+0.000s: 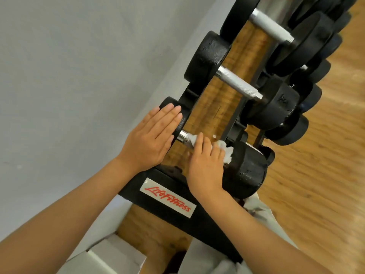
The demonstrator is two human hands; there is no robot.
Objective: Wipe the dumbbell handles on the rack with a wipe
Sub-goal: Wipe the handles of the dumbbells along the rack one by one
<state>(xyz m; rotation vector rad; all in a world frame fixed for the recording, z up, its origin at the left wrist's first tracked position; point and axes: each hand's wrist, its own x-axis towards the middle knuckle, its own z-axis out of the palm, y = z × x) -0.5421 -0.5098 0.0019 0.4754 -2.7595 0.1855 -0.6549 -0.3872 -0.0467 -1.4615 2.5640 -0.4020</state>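
Item: nearest dumbbell (pixel 245 169) on the rack (pixel 156 186), lowest of the row in view; its chrome handle (pixel 184 138) runs from about 10 o'clock to 4 o'clock across the frame.

Hands: left hand (pixel 152 139) lies flat, fingers straight and together, pressing the far head (pixel 177 115) of that dumbbell at the handle's 10 o'clock end. Right hand (pixel 207 165) is curled over the handle's 4 o'clock half, holding the white wipe (pixel 227 151) against the metal.

Position of wipe: bunched under and beyond the right fingers, spilling out toward 3 o'clock against the near head; the thumb side is hidden, so how far the wipe wraps under the bar probably cannot be settled from here.

Risks:
- Wipe crowded at one end, so the bare stretch of handle near the left hand may go uncleaned.
- Dumbbell could roll in its cradle if the flat left palm slips off the head.
- Loose wipe may snag on the knurling and tear.

Remaining: second handle (pixel 240 84) and third handle (pixel 270 27), toward 1 o'clock, show no wipe on them.
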